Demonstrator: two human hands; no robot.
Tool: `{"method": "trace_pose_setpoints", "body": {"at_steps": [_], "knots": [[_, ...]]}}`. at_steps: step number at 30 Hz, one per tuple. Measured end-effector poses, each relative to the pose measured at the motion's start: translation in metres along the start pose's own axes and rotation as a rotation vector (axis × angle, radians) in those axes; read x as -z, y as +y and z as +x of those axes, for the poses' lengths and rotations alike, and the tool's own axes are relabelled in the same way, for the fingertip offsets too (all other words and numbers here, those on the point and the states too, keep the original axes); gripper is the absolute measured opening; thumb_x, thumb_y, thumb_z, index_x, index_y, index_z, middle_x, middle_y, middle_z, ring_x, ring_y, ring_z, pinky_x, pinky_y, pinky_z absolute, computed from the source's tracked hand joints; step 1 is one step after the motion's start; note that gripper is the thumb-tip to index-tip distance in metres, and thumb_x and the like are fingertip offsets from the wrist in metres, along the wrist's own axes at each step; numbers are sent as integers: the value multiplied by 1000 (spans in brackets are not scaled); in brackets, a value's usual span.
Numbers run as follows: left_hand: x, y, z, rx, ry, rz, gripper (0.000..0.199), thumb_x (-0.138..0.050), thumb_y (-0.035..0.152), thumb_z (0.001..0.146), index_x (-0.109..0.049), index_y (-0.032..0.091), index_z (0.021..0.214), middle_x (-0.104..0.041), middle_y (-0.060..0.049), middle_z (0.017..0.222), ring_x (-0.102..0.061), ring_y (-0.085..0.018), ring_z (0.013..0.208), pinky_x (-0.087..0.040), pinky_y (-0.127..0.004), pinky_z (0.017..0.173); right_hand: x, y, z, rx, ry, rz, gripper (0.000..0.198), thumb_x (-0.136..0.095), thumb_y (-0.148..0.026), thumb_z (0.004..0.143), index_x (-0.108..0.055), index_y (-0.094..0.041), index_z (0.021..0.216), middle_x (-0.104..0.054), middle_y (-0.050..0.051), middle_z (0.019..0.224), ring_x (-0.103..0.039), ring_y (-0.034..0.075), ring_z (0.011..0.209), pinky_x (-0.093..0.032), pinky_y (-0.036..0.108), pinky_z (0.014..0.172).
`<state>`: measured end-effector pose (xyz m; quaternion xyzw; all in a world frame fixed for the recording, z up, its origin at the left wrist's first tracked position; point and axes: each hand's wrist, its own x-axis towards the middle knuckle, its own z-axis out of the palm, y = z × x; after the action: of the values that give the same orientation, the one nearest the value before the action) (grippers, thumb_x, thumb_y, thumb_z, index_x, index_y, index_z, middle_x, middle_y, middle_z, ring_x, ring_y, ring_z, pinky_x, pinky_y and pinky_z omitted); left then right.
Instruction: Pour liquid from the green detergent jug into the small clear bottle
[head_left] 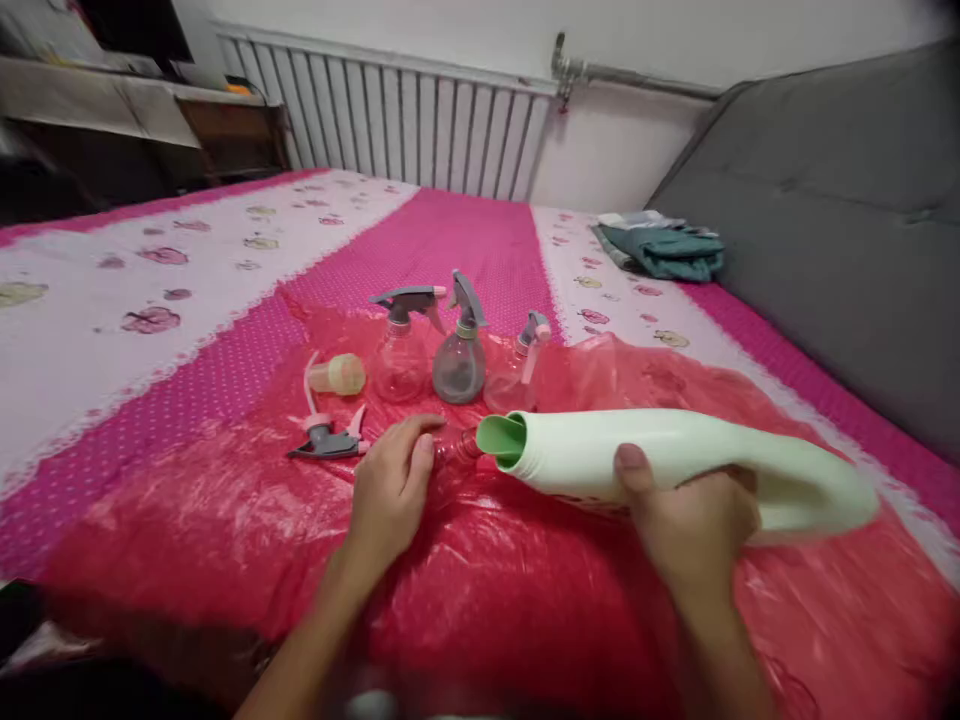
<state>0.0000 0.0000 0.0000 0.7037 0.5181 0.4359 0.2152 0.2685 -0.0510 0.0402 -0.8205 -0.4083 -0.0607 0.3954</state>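
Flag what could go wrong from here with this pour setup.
1. Spill: the pale green jug, tipped in the right hand, has its green spout at the narrow neck of the clear bottle; liquid could miss.
2. Slip: the left hand alone appears to steady that bottle on a wrinkled red sheet.
3. Knock: the rightmost standing spray bottle is close behind the jug's mouth and might tip if bumped.

The patterned pink-and-white bed was overlaid, from centre to lower edge, by a crinkled red plastic sheet. Folded cloths were laid on the bed at upper right. Near centre, three spray bottles were stood on the plastic, with a spray head and a yellowish container placed left of them.
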Motion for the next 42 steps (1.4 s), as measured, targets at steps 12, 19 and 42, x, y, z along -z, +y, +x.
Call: {"method": "trace_pose_setpoints", "body": {"at_steps": [12,19,42], "knots": [[0,1,0,-18,2,2,45,-38,45,107,-74,20,116,-82,-9,114,-75,-31,110,-51,-43,94,2,1,0,14,6,15,139,-25,-120,49,-77,-1,98,-69,33,102,-60,59,119,-41,72,110],[-1,1,2,-23,7,5,44,-38,44,108,-74,20,116,-82,-9,114,-75,-31,109,-51,-43,93,4,1,-1,11,1,23,135,-28,-119,50,-77,-3,99,-69,33,104,-60,59,119,-41,72,110],[-1,0,1,-29,-3,2,44,-37,45,107,-74,21,114,-82,-10,112,-75,-32,110,-53,-44,94,15,-4,3,-70,-126,62,85,-59,-93,48,-70,-18,85,-72,20,91,-68,43,98,-51,55,92]]}}
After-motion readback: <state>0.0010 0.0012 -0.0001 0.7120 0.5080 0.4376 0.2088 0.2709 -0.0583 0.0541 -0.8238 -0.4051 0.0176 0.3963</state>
